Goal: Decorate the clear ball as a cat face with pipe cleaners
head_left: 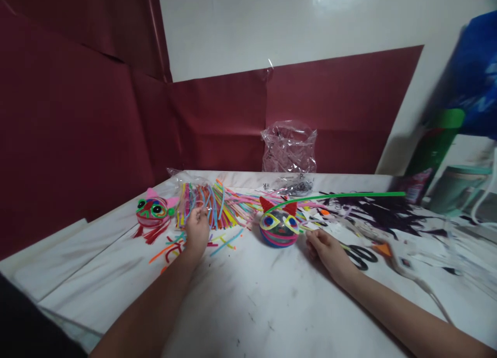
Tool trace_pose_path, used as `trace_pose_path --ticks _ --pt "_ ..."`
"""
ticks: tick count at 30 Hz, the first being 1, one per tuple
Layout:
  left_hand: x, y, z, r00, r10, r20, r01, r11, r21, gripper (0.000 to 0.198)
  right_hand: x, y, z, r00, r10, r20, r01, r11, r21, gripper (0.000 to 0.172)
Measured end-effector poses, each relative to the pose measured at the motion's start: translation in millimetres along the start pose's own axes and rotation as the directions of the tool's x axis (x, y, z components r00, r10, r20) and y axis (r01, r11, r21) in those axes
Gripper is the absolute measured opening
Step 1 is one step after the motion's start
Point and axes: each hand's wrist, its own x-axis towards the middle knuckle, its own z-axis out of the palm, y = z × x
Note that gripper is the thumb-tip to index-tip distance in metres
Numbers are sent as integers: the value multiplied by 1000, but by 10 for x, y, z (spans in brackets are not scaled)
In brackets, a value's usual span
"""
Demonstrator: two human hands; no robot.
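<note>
A round cat-faced craft ball (278, 239) sits on the table in front of me, with red ears, yellow-rimmed blue eyes and pink and blue bands. A long green pipe cleaner (349, 195) curves off its upper left and stretches far to the right. My right hand (323, 249) is closed in a pinch beside the ball's right side, with a short green end showing at the fingertips. Over the bundle of coloured pipe cleaners (229, 205) is my left hand (198, 228), fingers curled together. What they hold, if anything, is hidden.
A second decorated ball (152, 213), with pink ears, stands at left. Cut pipe cleaner pieces (227, 241) lie near my left hand. A clear plastic bag (289, 151) stands at the back. Black strips (388, 213), a cable (419, 283) and a black coil (359, 257) lie right.
</note>
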Motion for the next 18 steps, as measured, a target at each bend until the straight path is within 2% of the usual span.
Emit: trace_pose_path --ticks 5,10,15,18 --pt "-44 72 -14 1000 11 5 -11 999 31 23 2 21 -13 999 29 38 -28 999 -22 47" --pt "-85 99 -22 998 40 55 -45 994 104 24 23 54 -23 998 18 68 -17 1000 -26 46" --pt "-102 71 -8 982 84 171 -122 967 225 28 42 101 -40 995 16 96 -10 998 -66 45" --pt "-104 58 9 950 119 290 -217 917 335 25 40 106 -37 994 23 104 -17 998 -58 45"
